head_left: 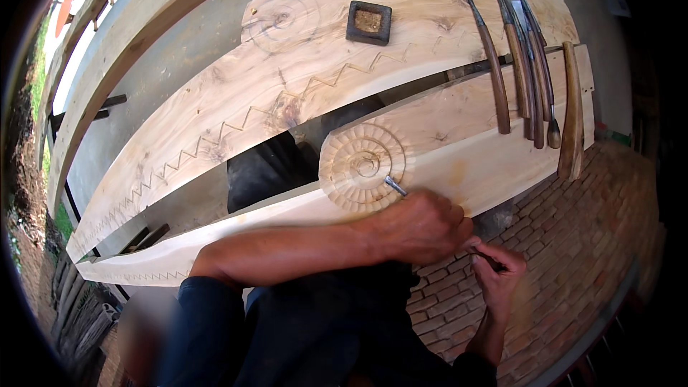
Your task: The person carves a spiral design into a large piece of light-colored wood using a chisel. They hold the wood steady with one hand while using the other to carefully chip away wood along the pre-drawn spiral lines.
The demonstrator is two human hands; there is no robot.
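Observation:
My left hand (430, 223) is closed around the shaft of a carving gouge (395, 185), its forearm lying across the near board (466, 161). The gouge's metal tip rests on the lower right part of a round carved rosette (367, 161), a relief of rings and petal-like cuts. Below and to the right, my right hand (498, 266) is closed on the dark handle end of the same gouge, beyond the board's near edge. Most of the handle is hidden by my fingers.
Several wooden-handled gouges (523, 64) lie side by side across both boards, beside a thick wooden club (571, 115). The far board (215, 100) bears a zigzag line and a small dark square dish (351, 32). A gap parts the boards. Brick paving (566, 244) lies below.

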